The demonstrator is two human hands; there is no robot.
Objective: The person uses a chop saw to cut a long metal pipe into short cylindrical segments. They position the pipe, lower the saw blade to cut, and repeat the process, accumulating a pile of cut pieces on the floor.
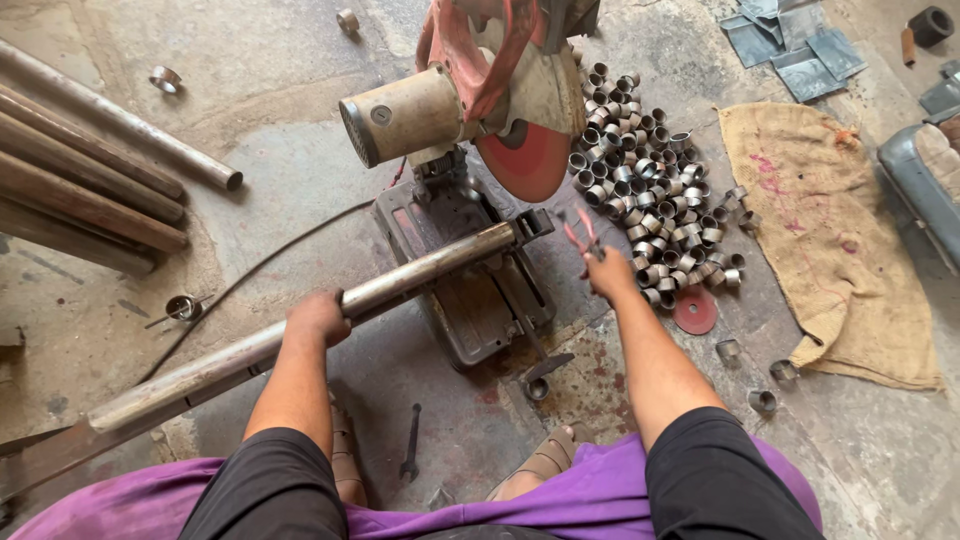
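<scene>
Both hands work at the saw (470, 110): the left hand (318, 318) grips the long pipe (300, 335) to steady it, the right hand (610, 272) closes on red-handled pliers (583, 235) beside the cut rings (650, 190)

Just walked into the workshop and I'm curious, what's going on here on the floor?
A person sits on the floor at a chop saw with a red cutting disc. Their left hand grips a long metal pipe that lies across the saw's base, its end near the clamp. Their right hand holds red-handled pliers beside a pile of short cut pipe rings. The disc is raised, clear of the pipe. More pipes lie at the left, and a burlap sack at the right.
</scene>
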